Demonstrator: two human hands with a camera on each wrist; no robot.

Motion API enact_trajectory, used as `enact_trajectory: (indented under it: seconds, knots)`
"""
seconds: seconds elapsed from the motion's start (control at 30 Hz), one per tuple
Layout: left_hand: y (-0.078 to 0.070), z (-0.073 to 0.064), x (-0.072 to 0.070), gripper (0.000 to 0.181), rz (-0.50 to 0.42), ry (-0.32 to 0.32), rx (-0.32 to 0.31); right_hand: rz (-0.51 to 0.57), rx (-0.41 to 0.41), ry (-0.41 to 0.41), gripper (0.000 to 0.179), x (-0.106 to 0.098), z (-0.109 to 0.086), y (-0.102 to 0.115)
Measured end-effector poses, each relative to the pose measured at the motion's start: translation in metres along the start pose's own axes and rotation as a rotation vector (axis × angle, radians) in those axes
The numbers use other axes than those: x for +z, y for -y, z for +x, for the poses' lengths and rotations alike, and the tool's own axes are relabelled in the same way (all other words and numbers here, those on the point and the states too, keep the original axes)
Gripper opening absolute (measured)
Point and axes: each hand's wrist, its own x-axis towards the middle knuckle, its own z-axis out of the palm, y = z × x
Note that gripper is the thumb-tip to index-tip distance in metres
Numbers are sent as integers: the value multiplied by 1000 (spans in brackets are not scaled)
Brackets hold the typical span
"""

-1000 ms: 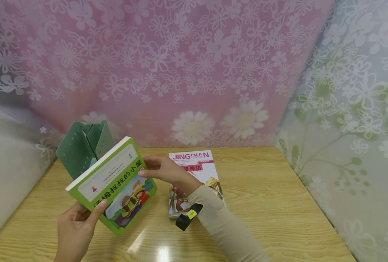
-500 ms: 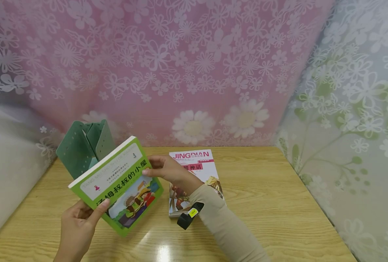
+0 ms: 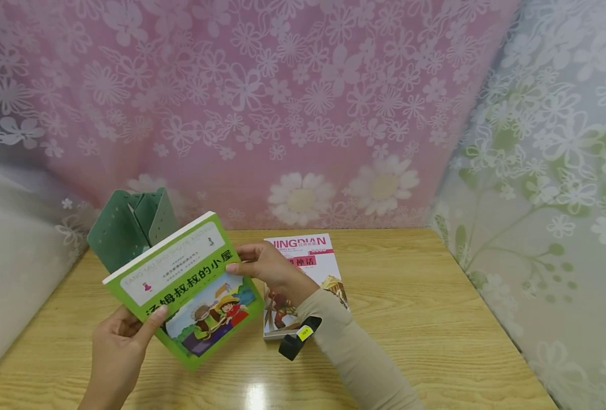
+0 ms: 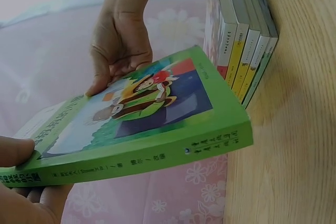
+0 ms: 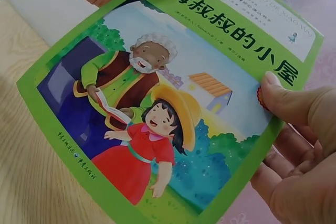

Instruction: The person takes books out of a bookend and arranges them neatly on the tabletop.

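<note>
A green paperback book (image 3: pixel 200 307) with an illustrated cover is held up, tilted, over the left part of the table in the head view. My left hand (image 3: pixel 118 350) grips its lower left side, thumb on the front cover and fingers behind. On the opposite side my right hand (image 3: pixel 277 270) pinches the edge, as the right wrist view shows with its thumb (image 5: pixel 294 98) on the cover. The green spine (image 4: pixel 131 158) faces the left wrist camera. White page edges show along the book's upper left side in the head view.
A green perforated bookend (image 3: pixel 128 222) stands at the back left, partly behind the held book. A white-and-red book (image 3: pixel 328 273) lies on the wooden table (image 3: pixel 410 319) under my right forearm. The left wrist view shows a stack of several books (image 4: pixel 244 40).
The green book has turned so its front cover faces the head camera more fully. My right hand has shifted slightly right with its edge; both hands keep their hold.
</note>
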Motion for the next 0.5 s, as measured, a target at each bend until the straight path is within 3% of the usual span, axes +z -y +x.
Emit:
enact_trajectory:
  seconds: [0.17, 0.5]
  knots:
    - [-2, 1, 0, 35, -147, 3, -4, 25, 18, -14, 35, -1, -1, -2]
    - [-6, 4, 3, 44, -213, -26, -40, 56, 28, -50, 34, -5, -6, 0]
